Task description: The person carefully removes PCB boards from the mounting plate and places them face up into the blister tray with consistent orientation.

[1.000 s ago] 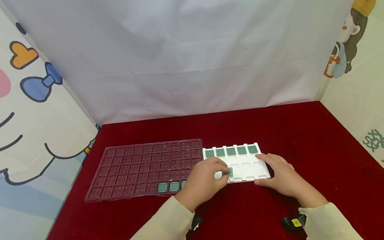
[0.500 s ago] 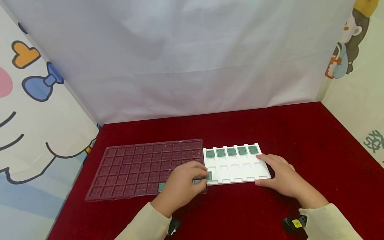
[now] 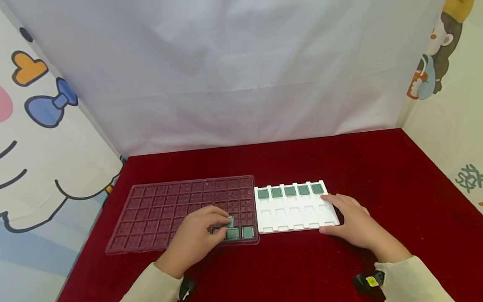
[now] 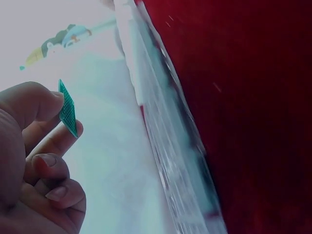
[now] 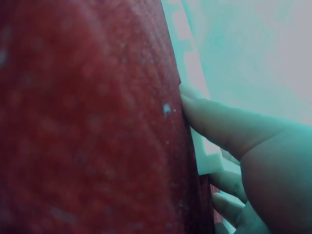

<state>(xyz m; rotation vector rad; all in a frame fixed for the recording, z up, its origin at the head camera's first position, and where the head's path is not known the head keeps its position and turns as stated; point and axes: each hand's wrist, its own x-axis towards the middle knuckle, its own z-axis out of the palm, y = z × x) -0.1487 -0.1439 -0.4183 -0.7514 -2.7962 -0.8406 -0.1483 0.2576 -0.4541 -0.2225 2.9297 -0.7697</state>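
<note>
Between thumb and fingertips my left hand (image 3: 198, 233) pinches a thin green square chip (image 4: 67, 108), dotted on one face. It holds the chip above the front part of a clear plastic compartment tray (image 3: 151, 214), which looks dark red over the cloth. Green chips (image 3: 247, 232) sit in that tray's front row at the right; my fingers partly hide this row. My right hand (image 3: 352, 218) grips the right end of a white tray (image 3: 294, 218), thumb at its front corner. Several green chips (image 3: 290, 191) fill the white tray's back row.
Both trays lie side by side on a table with a dark red cloth (image 3: 294, 268). A white curtain (image 3: 241, 84) hangs behind the table. Printed cartoon panels (image 3: 49, 167) stand at the left and right.
My left hand has moved left with the pinched chip, from over the white tray's front row to over the clear tray. The right hand has stayed at the white tray's end.
</note>
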